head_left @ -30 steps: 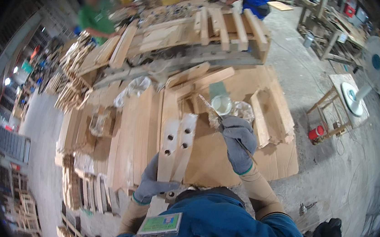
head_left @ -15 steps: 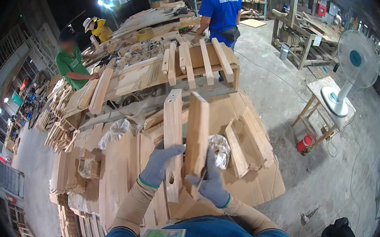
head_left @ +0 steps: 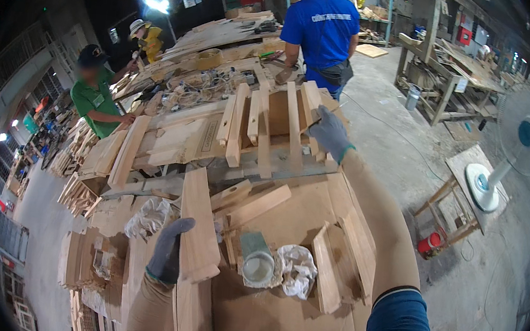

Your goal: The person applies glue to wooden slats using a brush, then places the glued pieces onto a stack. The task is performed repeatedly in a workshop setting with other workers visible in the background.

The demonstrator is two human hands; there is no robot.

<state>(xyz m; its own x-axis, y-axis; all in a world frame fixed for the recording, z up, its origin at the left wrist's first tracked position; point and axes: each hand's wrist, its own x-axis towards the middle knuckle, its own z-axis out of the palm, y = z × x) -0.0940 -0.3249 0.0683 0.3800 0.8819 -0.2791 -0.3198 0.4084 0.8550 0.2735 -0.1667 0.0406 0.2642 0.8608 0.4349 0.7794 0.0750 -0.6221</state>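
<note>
My left hand (head_left: 169, 251), in a grey glove, is closed round the side of a flat pale wooden board (head_left: 200, 220), held tilted over the near work surface. My right arm stretches far forward. At the bench edge my gloved right hand (head_left: 330, 133) is closed on a wooden piece (head_left: 311, 100) at the right end of a row; its fingertips are partly hidden. Left of it, several narrow wooden bars (head_left: 294, 127) lie side by side, their ends jutting over the edge. A glass jar (head_left: 258, 267) stands between my arms beside a crumpled white cloth (head_left: 297, 271).
Cardboard (head_left: 257, 311) covers the near surface. Angled wooden pieces (head_left: 328, 267) lie on its right, stacked wood (head_left: 81, 256) on the left. A person in blue (head_left: 321, 27) stands beyond the bench; one in green (head_left: 95, 101) works at left. A fan (head_left: 486, 183) stands on a small table at right.
My right hand has moved from close to my body forward to the bench row. My left hand has shifted left and lower with a board. The jar has come into view.
</note>
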